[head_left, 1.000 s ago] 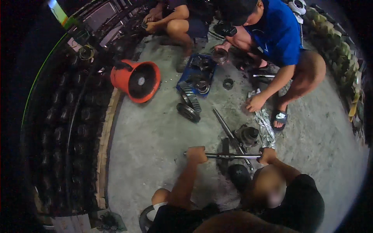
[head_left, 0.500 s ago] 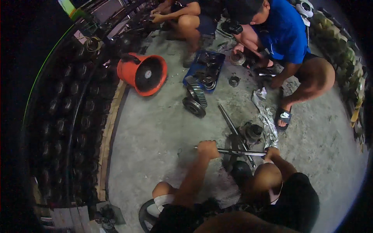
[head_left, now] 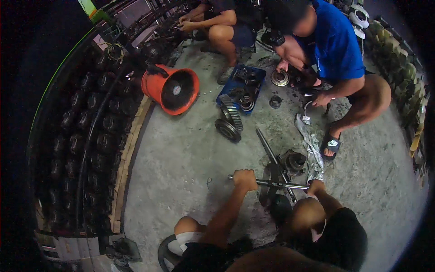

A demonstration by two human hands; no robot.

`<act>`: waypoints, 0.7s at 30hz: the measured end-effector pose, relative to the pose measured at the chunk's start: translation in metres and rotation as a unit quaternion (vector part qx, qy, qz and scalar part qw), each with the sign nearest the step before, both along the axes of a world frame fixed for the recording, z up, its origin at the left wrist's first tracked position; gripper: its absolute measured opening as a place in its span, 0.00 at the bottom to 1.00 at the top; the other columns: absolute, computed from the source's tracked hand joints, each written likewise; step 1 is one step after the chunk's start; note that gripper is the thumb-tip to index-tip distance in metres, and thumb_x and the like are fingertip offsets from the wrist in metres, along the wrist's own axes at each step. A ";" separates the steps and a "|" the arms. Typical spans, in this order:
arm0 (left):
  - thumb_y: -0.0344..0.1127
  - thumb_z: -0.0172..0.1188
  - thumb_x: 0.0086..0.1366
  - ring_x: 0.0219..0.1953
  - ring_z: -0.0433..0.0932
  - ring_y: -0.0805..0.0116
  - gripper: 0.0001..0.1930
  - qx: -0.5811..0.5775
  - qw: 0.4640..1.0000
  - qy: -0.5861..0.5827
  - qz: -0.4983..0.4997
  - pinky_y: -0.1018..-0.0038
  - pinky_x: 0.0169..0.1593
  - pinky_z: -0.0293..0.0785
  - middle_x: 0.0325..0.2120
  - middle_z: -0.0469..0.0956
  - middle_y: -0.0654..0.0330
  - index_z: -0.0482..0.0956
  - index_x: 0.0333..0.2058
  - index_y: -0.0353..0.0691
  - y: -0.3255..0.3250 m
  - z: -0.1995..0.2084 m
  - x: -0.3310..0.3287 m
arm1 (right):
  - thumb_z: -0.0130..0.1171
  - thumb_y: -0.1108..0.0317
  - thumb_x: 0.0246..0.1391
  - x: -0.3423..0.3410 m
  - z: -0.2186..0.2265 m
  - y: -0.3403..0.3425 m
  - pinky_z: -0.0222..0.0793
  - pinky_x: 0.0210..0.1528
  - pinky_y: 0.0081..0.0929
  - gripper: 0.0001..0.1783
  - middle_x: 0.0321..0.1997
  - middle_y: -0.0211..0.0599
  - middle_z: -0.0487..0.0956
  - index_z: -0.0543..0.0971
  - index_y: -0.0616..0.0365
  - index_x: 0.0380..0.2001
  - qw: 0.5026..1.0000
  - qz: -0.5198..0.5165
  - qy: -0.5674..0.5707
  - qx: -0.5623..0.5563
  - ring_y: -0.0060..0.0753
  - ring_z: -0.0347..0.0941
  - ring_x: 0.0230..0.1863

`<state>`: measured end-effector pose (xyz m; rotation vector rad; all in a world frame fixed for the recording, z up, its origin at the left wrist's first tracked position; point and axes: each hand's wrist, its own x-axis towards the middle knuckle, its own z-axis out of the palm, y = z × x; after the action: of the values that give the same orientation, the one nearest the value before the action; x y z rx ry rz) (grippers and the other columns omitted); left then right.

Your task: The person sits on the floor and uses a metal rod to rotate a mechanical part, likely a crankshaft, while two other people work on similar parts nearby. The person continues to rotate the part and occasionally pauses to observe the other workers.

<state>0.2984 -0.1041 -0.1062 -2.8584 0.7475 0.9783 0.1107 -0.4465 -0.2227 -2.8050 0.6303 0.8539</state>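
My left hand [head_left: 245,180] is closed around a straight metal bar [head_left: 292,185] near its left end, which sticks out past the fist. At the bar's right end my right hand [head_left: 316,187] is closed too. The bar runs almost level in front of my knees. It crosses over a longer steel rod [head_left: 268,146] that lies slanting on the floor; whether they touch, I cannot tell. Just beyond my right hand stands a dark, greasy round metal part [head_left: 292,162]. A crumpled silvery strip [head_left: 311,145] lies beside that part.
Ahead are large gears [head_left: 228,130], a blue tray [head_left: 258,86] of metal parts and a small ring [head_left: 275,101]. A co-worker in a blue shirt [head_left: 337,41] squats far right, holding a round part [head_left: 280,78]. An orange drum fan [head_left: 183,99] stands left, near racked dark parts [head_left: 97,161].
My view has shifted slightly. Both hands keep their hold on the bar, which has barely moved. The co-worker's round part now shows its face, and their other hand has shifted with a tool.
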 end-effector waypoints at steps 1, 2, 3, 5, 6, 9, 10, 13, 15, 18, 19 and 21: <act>0.43 0.62 0.50 0.45 0.83 0.57 0.19 -0.004 1.000 -0.001 -0.001 0.62 0.50 0.77 0.40 0.84 0.55 0.84 0.41 0.45 0.001 0.001 0.001 | 0.64 0.58 0.26 0.001 0.003 0.000 0.77 0.41 0.45 0.20 0.33 0.44 0.83 0.84 0.46 0.31 1.000 -0.003 -0.006 0.006 0.52 0.81 0.39; 0.42 0.61 0.50 0.44 0.84 0.57 0.19 -0.010 1.000 -0.009 -0.005 0.62 0.50 0.77 0.40 0.84 0.55 0.84 0.41 0.45 0.003 0.000 0.001 | 0.64 0.57 0.26 0.001 0.006 0.000 0.77 0.41 0.45 0.20 0.34 0.43 0.83 0.84 0.46 0.31 1.000 -0.010 -0.014 0.009 0.52 0.81 0.39; 0.42 0.61 0.50 0.44 0.84 0.57 0.18 -0.012 1.000 -0.019 -0.008 0.62 0.49 0.77 0.40 0.84 0.55 0.84 0.40 0.45 0.006 -0.002 0.001 | 0.64 0.57 0.27 0.002 0.013 0.006 0.77 0.41 0.45 0.20 0.34 0.43 0.83 0.84 0.46 0.31 0.999 -0.018 -0.021 0.015 0.52 0.81 0.39; 0.42 0.60 0.49 0.43 0.84 0.56 0.19 -0.019 0.999 -0.027 -0.009 0.61 0.48 0.77 0.39 0.84 0.54 0.84 0.40 0.44 0.010 -0.009 0.002 | 0.65 0.56 0.27 0.004 0.013 0.007 0.77 0.41 0.45 0.21 0.35 0.43 0.83 0.83 0.46 0.32 0.999 -0.026 -0.018 0.023 0.52 0.81 0.39; 0.42 0.60 0.48 0.43 0.84 0.55 0.19 -0.023 0.999 -0.026 -0.006 0.60 0.48 0.78 0.39 0.84 0.54 0.84 0.40 0.44 0.011 -0.012 0.003 | 0.65 0.55 0.27 0.005 0.010 0.004 0.77 0.42 0.45 0.21 0.36 0.43 0.83 0.83 0.46 0.31 0.999 -0.026 -0.007 0.024 0.52 0.81 0.39; 0.41 0.60 0.48 0.43 0.84 0.56 0.18 -0.027 0.999 -0.030 0.007 0.61 0.48 0.77 0.39 0.84 0.54 0.84 0.39 0.44 0.012 -0.014 -0.001 | 0.66 0.56 0.27 0.005 -0.004 0.005 0.77 0.43 0.44 0.21 0.36 0.42 0.83 0.84 0.46 0.32 1.000 -0.022 -0.009 0.016 0.51 0.81 0.40; 0.41 0.60 0.49 0.43 0.84 0.57 0.17 -0.027 0.999 -0.034 0.014 0.61 0.49 0.76 0.39 0.84 0.54 0.85 0.38 0.45 0.011 -0.011 -0.003 | 0.66 0.56 0.27 0.004 -0.011 0.006 0.77 0.44 0.44 0.21 0.35 0.42 0.84 0.84 0.47 0.32 1.000 -0.018 -0.016 0.011 0.50 0.81 0.40; 0.41 0.59 0.48 0.43 0.83 0.52 0.19 -0.023 0.999 0.024 -0.009 0.60 0.49 0.78 0.39 0.84 0.52 0.84 0.39 0.43 -0.017 -0.001 0.003 | 0.66 0.55 0.28 -0.020 -0.032 -0.036 0.77 0.44 0.43 0.21 0.35 0.43 0.84 0.84 0.47 0.31 0.998 -0.059 -0.012 -0.025 0.50 0.81 0.40; 0.40 0.59 0.47 0.44 0.83 0.52 0.18 0.001 1.000 0.004 0.014 0.61 0.49 0.78 0.39 0.84 0.52 0.84 0.38 0.42 0.007 0.001 0.006 | 0.66 0.54 0.28 0.002 -0.030 -0.009 0.77 0.44 0.43 0.20 0.35 0.43 0.84 0.84 0.48 0.30 1.000 -0.020 -0.016 0.013 0.50 0.81 0.40; 0.41 0.60 0.49 0.44 0.84 0.56 0.18 0.000 1.000 0.008 0.006 0.62 0.50 0.77 0.40 0.84 0.53 0.85 0.38 0.44 0.004 -0.006 0.001 | 0.65 0.54 0.28 0.001 -0.015 -0.002 0.77 0.44 0.43 0.21 0.36 0.44 0.84 0.84 0.48 0.31 1.000 -0.019 -0.001 0.025 0.50 0.81 0.41; 0.42 0.60 0.49 0.44 0.84 0.58 0.17 0.002 1.000 0.006 0.008 0.63 0.50 0.76 0.40 0.84 0.54 0.86 0.39 0.46 0.004 -0.006 0.000 | 0.65 0.54 0.28 0.004 -0.013 -0.001 0.77 0.44 0.43 0.22 0.36 0.44 0.84 0.84 0.49 0.32 0.999 -0.018 0.000 0.031 0.50 0.81 0.41; 0.42 0.60 0.50 0.44 0.84 0.58 0.17 -0.017 1.000 -0.007 0.012 0.63 0.50 0.76 0.40 0.84 0.54 0.86 0.38 0.46 -0.002 -0.008 -0.004 | 0.65 0.53 0.28 -0.001 -0.023 -0.013 0.77 0.46 0.43 0.23 0.38 0.44 0.84 0.84 0.48 0.34 0.999 -0.038 0.023 0.005 0.50 0.81 0.42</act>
<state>0.2945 -0.1065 -0.1147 -2.9062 0.7387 0.9573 0.1099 -0.4591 -0.2457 -2.7400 0.7330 0.9064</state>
